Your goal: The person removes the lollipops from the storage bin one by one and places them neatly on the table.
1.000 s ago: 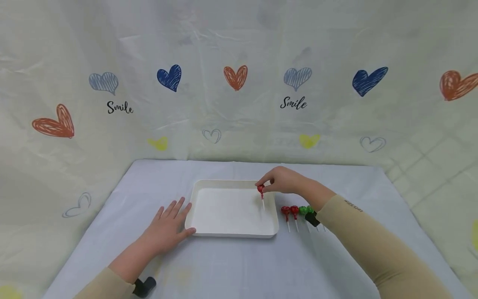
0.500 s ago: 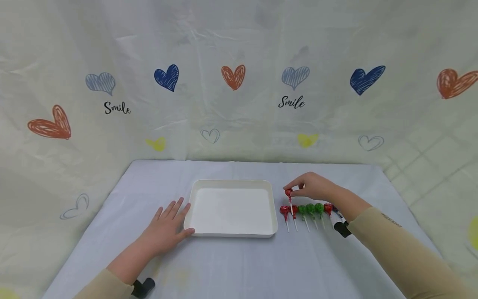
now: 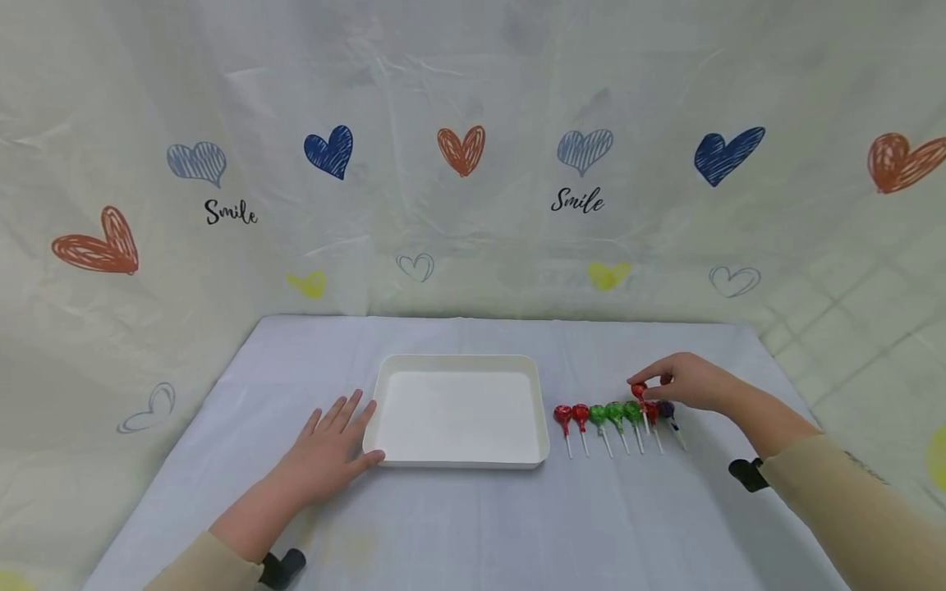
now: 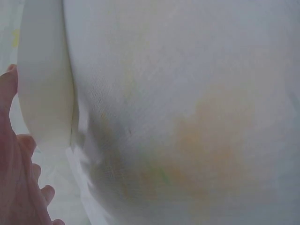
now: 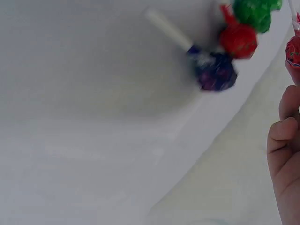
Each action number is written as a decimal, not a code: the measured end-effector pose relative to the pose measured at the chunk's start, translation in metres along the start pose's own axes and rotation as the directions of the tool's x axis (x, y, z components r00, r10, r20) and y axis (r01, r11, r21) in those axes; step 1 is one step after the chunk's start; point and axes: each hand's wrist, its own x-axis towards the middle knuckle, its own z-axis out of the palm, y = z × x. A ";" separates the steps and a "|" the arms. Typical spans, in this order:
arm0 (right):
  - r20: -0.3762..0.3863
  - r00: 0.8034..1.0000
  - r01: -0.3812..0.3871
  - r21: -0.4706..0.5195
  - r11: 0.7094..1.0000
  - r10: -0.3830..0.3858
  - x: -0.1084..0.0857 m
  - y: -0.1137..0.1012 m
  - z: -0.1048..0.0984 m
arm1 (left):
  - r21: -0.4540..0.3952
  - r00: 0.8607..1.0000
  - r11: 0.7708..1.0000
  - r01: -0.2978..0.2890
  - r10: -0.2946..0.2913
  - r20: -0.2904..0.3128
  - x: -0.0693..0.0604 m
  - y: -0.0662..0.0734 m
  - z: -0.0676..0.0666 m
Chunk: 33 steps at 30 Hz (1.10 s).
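My right hand [image 3: 698, 383] pinches a red-wrapped lollipop [image 3: 639, 391] by its head, stick hanging down, over the right part of a row of lollipops. That row runs from two red lollipops [image 3: 572, 415] through several green ones [image 3: 616, 413] to another red one [image 3: 652, 412] and a dark blue one [image 3: 668, 410], sticks toward me. In the right wrist view, the held lollipop [image 5: 294, 50] shows at the edge above my fingertips. With fingers spread, my left hand [image 3: 328, 451] rests at the left side of a white tray [image 3: 456, 465], its thumb at the near left corner.
White cloth covers the table [image 3: 473, 533]. Behind it hangs a pale backdrop [image 3: 510, 271] printed with hearts. Brownish stains [image 4: 211, 136] mark the cloth near the left wrist.
My right hand has carried the red lollipop from above the tray rightward, past the red and green lollipops, to the row's right part. The left hand has stayed by the tray.
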 end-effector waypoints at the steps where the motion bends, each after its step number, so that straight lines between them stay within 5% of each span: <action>1: 0.003 1.000 -0.008 0.003 1.000 0.008 -0.004 0.005 -0.002 | 0.001 1.000 1.000 0.000 0.000 0.000 0.000 0.000 0.000; 13: 0.015 0.999 -0.039 -0.013 0.999 0.039 -0.030 0.047 -0.019 | -0.006 1.000 1.000 -0.013 0.013 -0.025 0.003 -0.007 0.007; 23: 0.078 0.993 -0.088 0.004 0.996 0.087 -0.025 0.071 -0.007 | 0.003 1.000 1.000 0.002 -0.002 0.021 0.001 0.000 -0.001; 33: 0.065 0.996 -0.058 0.032 0.998 0.056 -0.022 0.070 0.001 | -0.011 0.999 1.000 0.019 -0.019 0.028 0.002 0.000 -0.001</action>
